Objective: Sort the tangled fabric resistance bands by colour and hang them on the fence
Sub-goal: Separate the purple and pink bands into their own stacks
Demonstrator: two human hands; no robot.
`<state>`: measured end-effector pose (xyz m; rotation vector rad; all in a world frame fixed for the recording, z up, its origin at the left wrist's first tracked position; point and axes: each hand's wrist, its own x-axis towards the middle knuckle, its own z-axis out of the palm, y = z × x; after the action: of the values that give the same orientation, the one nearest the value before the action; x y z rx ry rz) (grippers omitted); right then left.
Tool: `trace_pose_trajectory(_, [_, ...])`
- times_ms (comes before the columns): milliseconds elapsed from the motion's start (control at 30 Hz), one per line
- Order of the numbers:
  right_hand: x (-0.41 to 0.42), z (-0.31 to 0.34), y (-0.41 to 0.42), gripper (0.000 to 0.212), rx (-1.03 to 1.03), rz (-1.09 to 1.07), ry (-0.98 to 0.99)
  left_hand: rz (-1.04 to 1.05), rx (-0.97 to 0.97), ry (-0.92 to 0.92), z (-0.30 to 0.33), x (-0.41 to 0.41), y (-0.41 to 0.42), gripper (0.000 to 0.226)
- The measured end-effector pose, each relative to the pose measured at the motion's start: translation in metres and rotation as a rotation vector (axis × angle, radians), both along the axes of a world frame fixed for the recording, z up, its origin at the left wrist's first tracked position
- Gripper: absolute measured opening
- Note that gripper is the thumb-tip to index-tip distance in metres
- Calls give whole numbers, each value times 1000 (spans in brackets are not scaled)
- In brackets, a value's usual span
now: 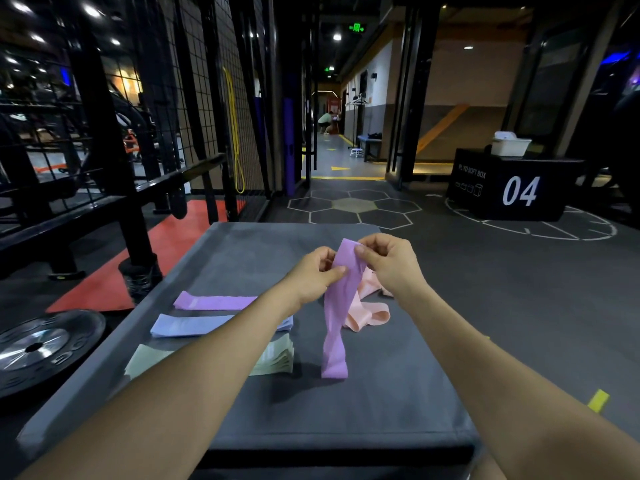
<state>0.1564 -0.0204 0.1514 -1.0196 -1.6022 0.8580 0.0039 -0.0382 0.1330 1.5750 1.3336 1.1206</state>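
Left hand and right hand pinch the purple band by its top, lifting it clear of the pink tangle just behind, so it hangs untwisted above the desk.

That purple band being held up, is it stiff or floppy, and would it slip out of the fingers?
Probably floppy: the purple band hangs twisted from both hands, left hand and right hand, its lower end folding on the mat. Likely light, since fingertip pinches hold it. Its creased fabric look suggests it grips rather than slips.
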Motion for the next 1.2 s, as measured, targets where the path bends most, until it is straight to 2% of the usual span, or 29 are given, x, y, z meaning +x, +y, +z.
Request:
trace_pose_trajectory(133, [8, -3, 10, 18, -63, -126, 164, -49, -50, 124, -8, 10, -2, 22])
trace_pose_trajectory(267, [22, -10, 16, 20, -113, -243, 210, -101, -110, 198, -27, 12, -9, 14])
trace_pose_trajectory(433, [32, -30, 19, 16, -212, -369, 227, -61, -181, 211, -42, 7, -10, 28])
trace_pose_trajectory(600, [36, -48, 25, 16, -269, -455, 245, -76, -230, 210, -45, 1, -12, 16])
trace_pose_trajectory(733, [51, -69, 32, 18, -362, -570, 262, -55, -280, 279, -59, -10, -20, 31])
trace_pose_trajectory(800, [59, -82, 31, 10, -410, -612, 219, -27, -275, 367, -69, -15, -22, 39])
trace_pose_trajectory(1000, [66, -124, 26, 11, -516, -572, -49, 23, -213, 495, -91, -11, -21, 39])
trace_pose_trajectory(1133, [76, -145, 16, 14, -579, -504, -329, 22, -208, 551, -110, -5, -19, 40])
trace_pose_trajectory(1200, [76, -152, 10, 23, -524, -503, -567, 7, -184, 643, -118, -1, -21, 41])
